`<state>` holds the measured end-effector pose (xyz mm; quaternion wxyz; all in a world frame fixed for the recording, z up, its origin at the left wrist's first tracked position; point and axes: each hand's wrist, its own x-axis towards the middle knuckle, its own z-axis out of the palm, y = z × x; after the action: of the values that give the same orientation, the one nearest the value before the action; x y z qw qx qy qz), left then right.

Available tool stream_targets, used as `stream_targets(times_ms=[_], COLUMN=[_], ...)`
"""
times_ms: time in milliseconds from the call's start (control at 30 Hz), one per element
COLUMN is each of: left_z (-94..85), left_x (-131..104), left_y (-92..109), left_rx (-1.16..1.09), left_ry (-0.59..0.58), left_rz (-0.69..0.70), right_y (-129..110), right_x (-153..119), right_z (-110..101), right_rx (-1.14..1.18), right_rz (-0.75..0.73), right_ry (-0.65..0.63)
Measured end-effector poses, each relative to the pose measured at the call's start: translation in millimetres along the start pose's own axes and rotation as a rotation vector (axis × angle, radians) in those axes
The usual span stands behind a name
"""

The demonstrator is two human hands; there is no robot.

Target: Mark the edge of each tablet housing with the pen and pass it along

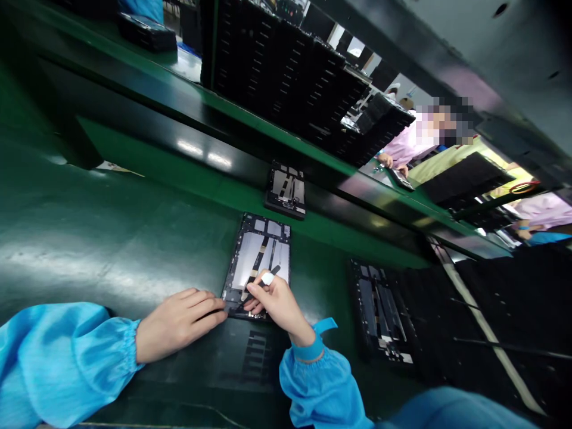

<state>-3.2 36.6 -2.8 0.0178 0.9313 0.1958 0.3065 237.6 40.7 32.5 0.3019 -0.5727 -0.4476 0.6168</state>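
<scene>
An opened tablet-like device (238, 257) lies on the green bench, its grey inner plate and black strips facing up. My right hand (277, 301) is over its lower right part, fingers pinched round a thin dark tool like tweezers (274, 270), whose lower end points at the device's lower edge. Something white is wrapped on one finger. My left hand (182, 322) lies at the device's lower left corner, palm down, fingers extended and close together, fingertips touching the edge. It holds nothing that I can see.
Another opened device (286, 189) sits behind, near the metal rail. To the right lies a further opened device (379, 310) beside black stacks (513, 322). Tall black stacks (286, 71) stand on the raised shelf. Beyond it, a person in pink (415, 140) handles something.
</scene>
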Motion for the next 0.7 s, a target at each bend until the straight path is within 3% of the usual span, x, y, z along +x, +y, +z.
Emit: stream_targets(times_ms=[700], left_z=[0.2], left_x=[-3.1], left_y=[0.1], left_rx=[0.001], left_ry=[-0.024], left_rz=[-0.006], right_y=[2.2], right_x=[0.1], right_z=[1.4], right_rx=[-0.014], right_rz=[-0.014], right_ry=[0.015])
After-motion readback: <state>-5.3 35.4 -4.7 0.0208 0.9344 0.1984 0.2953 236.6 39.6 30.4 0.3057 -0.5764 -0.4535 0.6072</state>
